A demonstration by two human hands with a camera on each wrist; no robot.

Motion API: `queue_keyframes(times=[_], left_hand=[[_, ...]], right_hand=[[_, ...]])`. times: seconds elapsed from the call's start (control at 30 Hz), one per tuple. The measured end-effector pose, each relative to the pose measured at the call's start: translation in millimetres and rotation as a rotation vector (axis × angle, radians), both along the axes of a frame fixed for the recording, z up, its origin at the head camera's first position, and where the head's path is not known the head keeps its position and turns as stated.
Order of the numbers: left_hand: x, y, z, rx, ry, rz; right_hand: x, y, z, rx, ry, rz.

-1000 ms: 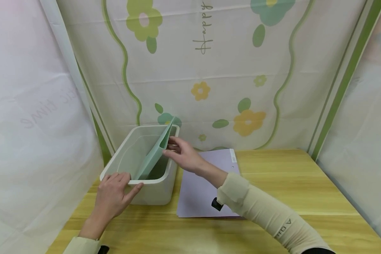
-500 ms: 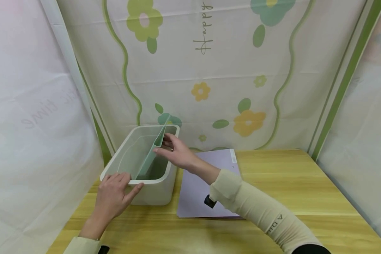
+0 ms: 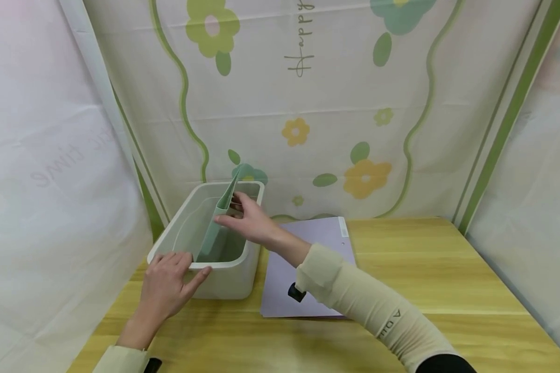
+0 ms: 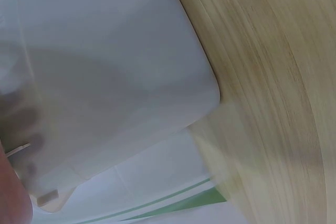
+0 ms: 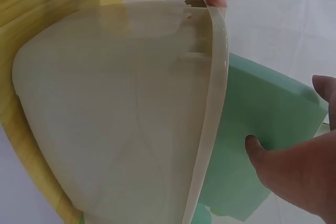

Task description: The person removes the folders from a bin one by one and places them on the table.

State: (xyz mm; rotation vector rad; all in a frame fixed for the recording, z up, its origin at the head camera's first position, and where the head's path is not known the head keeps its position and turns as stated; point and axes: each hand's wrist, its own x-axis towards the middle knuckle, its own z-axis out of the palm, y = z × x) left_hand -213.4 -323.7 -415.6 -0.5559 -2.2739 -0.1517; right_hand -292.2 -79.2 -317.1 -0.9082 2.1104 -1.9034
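Observation:
A white plastic bin (image 3: 226, 282) stands on the left of the table, deep and open at the top. My left hand (image 3: 165, 285) grips its near rim, with the fingers over the edge and the thumb along the outside. Slanting up out of the bin is a pale green folder (image 3: 210, 239), its far top corner above the rim and its upper edge spread apart. My right hand (image 3: 252, 223) reaches over the bin's right side and holds this folder near the top. In the right wrist view, one digit presses on the folder's green face (image 5: 247, 108) and another is near its edge.
A flat stack of lavender sheets (image 3: 284, 290), with a white label at its far right corner, lies on the wooden table (image 3: 424, 269) right of the bin, partly under my right forearm. A flower-printed cloth (image 3: 331, 93) hangs behind the table, with white cloth at both sides.
My right hand has moved left over the bin, carrying the upper part of the green folder with it. The folder stands somewhat lower. My left hand stays on the rim.

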Motion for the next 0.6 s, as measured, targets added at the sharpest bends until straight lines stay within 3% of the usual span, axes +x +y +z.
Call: queue_keyframes(times=[0.3, 0.6], left_hand=[[-0.4, 0.0, 0.0, -0.013, 0.014, -0.002], [-1.8, -3.0, -1.9, -0.016, 0.017, 0.003]], right_hand=[[4.9, -14.7, 3.8, 0.099, -0.027, -0.104], [7.9, -30.5, 4.1, 0.194, 0.059, -0.244]])
